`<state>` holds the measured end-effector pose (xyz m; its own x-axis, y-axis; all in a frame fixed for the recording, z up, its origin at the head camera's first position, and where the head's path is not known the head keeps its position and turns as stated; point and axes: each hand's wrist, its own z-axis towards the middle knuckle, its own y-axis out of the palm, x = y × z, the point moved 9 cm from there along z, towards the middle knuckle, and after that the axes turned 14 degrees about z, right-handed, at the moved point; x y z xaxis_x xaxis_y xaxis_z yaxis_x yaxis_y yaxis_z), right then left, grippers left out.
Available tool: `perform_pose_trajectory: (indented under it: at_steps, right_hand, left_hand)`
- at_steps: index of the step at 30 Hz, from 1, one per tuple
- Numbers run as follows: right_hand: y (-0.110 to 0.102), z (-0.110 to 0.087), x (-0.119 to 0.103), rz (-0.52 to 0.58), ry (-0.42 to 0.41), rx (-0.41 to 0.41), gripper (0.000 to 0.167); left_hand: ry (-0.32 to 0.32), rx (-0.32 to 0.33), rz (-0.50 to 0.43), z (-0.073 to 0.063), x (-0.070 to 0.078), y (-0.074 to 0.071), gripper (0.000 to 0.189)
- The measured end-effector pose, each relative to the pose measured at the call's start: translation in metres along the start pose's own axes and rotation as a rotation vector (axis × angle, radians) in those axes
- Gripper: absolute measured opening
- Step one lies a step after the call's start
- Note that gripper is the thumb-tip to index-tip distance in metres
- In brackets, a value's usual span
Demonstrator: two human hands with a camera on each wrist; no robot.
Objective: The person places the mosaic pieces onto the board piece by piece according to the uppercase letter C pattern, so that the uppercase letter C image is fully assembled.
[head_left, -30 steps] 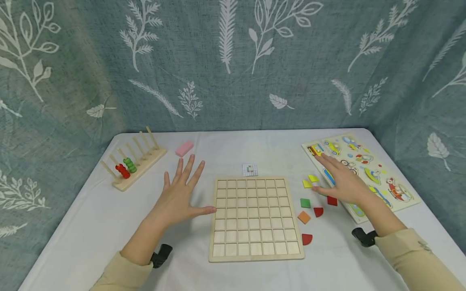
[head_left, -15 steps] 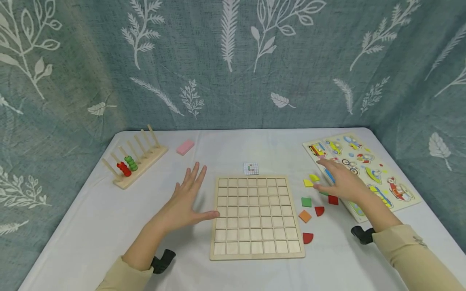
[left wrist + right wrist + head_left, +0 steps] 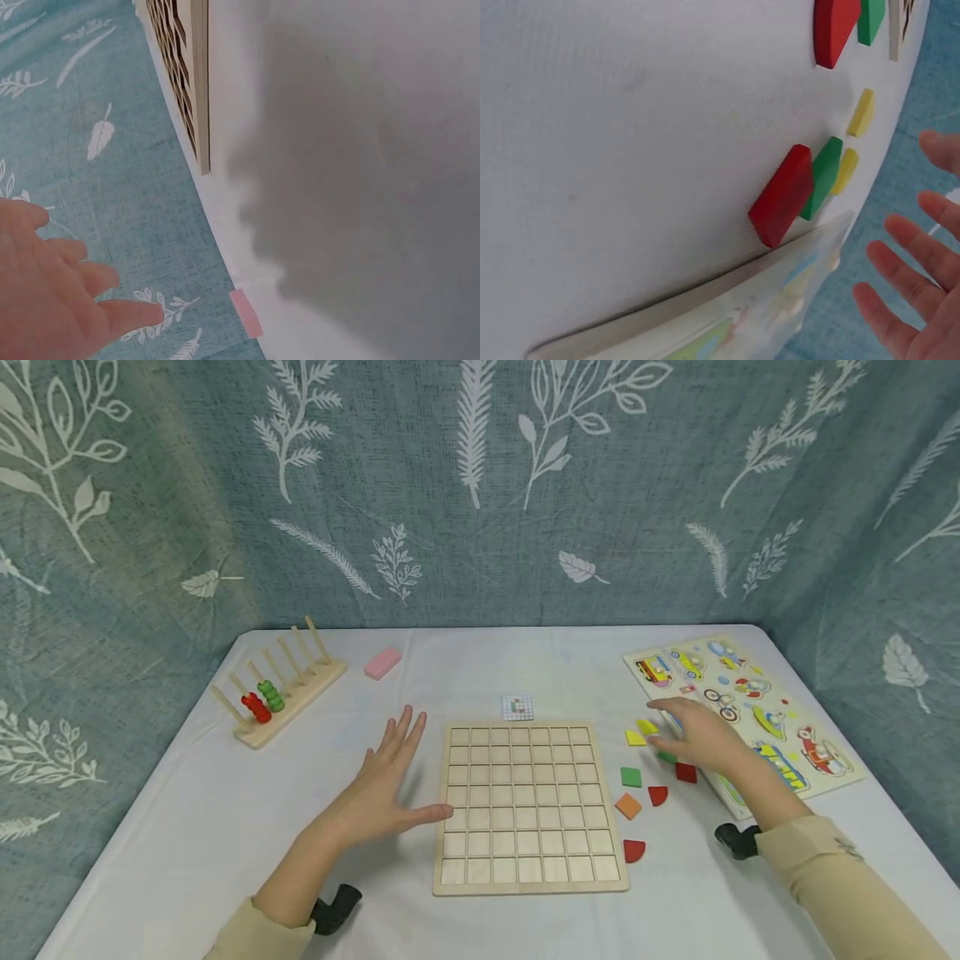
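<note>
My left hand (image 3: 382, 797) hovers with fingers spread at the left side of a wooden grid board (image 3: 531, 889); its thumb overlaps the board's left edge in the head view. In the left wrist view the left hand (image 3: 56, 292) holds nothing. Over the loose coloured pieces hangs my right hand (image 3: 701, 739), fingers loosely extended and nothing in them. Nearest to it are yellow pieces (image 3: 635, 738), a partly covered green piece (image 3: 667, 757) and a red square (image 3: 686, 772). The right wrist view shows the right hand (image 3: 922, 277) apart from the red square (image 3: 784, 196).
Closer in lie a green square (image 3: 631, 777), an orange square (image 3: 628, 807) and red quarter-rounds (image 3: 634, 851). A picture puzzle board (image 3: 813, 789) lies at right. Behind the grid is a pattern card (image 3: 517, 707). A peg rack (image 3: 300, 697) and pink block (image 3: 383, 663) stand back left.
My left hand has drawn back a little toward me, its fingers less widely spread. The right hand has come slightly nearer, off the puzzle's bus picture, and part of a green piece now shows.
</note>
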<state>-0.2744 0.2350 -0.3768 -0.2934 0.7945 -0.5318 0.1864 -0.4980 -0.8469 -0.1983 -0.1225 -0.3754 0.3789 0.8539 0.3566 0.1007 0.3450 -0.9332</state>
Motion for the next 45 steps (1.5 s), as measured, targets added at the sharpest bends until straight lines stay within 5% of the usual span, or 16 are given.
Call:
perform_pose_trajectory:
  at_steps: [14,27,45]
  right_hand:
    - [0.007,0.009,0.016,0.041,0.061,-0.008,0.046]
    - [0.016,0.018,0.029,0.083,0.109,-0.022,0.043]
    - [0.022,0.027,0.038,0.066,0.153,-0.007,0.040]
  left_hand:
    - [0.002,-0.035,-0.092,-0.002,0.004,0.011,0.114]
    - [-0.008,-0.161,-0.259,-0.008,0.010,0.025,0.112]
    - [-0.017,-0.289,-0.271,-0.021,0.017,0.046,0.114]
